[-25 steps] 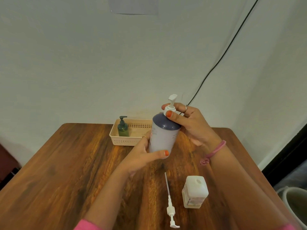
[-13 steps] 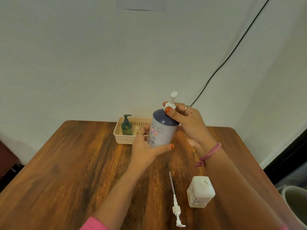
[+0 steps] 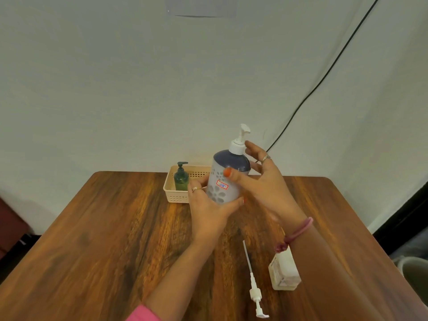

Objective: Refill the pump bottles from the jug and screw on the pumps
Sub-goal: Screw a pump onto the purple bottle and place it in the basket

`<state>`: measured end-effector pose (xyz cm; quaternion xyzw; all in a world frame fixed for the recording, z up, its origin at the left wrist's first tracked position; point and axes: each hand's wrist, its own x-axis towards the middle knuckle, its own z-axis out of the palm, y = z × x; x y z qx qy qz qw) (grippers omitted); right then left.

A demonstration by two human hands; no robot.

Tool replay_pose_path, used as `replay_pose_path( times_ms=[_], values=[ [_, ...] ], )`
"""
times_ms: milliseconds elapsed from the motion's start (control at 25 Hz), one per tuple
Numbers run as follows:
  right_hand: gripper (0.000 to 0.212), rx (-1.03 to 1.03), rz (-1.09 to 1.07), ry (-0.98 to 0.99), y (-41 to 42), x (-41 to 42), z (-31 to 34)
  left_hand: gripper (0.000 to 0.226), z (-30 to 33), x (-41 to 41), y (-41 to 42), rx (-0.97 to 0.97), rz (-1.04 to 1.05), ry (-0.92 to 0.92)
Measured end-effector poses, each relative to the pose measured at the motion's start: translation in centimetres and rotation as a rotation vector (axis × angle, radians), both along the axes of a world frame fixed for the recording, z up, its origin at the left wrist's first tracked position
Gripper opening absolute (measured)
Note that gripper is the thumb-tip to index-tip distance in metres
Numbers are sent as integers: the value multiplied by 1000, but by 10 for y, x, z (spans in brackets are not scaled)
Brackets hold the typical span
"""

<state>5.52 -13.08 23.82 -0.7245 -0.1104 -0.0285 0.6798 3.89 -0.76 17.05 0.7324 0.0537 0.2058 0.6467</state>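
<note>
- Bottle [image 3: 225, 179] held upright above the worktop [image 3: 104, 228], just in front of the basket [image 3: 176, 195]
- Left hand [image 3: 208, 205] clenched round its lower body; right hand [image 3: 261, 179] spread open beside the pump [image 3: 239, 141], fingertips near the collar
- Likely heavy if filled, smooth and slippery; hold the body low, twist at the collar
- Spare pump [image 3: 253, 288] and white jug [image 3: 283, 272] lie nearer

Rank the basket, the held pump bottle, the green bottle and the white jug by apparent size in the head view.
1. Held pump bottle, tallest, though raised nearer the camera.
2-3. Basket and white jug: unsure; both partly hidden, and the jug sits nearer the camera.
4. Green bottle, clearly smallest.
</note>
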Motion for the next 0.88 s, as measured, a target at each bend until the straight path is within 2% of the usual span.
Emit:
replay_pose_path(
  times_ms=[80, 160, 240, 400, 560, 880],
  values=[
    [111, -116, 46, 49, 3, -2, -9, 86, -1, 7, 3, 85, 45, 8],
    [98, -125, 54, 59, 11, -2, -20, 88, -3, 13, 4, 158, 68, 22],
    [80, -41, 36, 60, 15, 1, -26, 90, -5, 16, 5, 187, 44, 37],
    [71, 73, 153, 60, 9, 14, -27, 91, -14, 19, 19, 168, -49, -14],
    [68, 16, 196, 61, 18, 24, -34, 85, -19, 25, 21, 96, 7, -14],
    [75, -241, -114, -62, 46, 61, -55, 79, -38, 65, 22, 53, 63, 38]
  ],
)
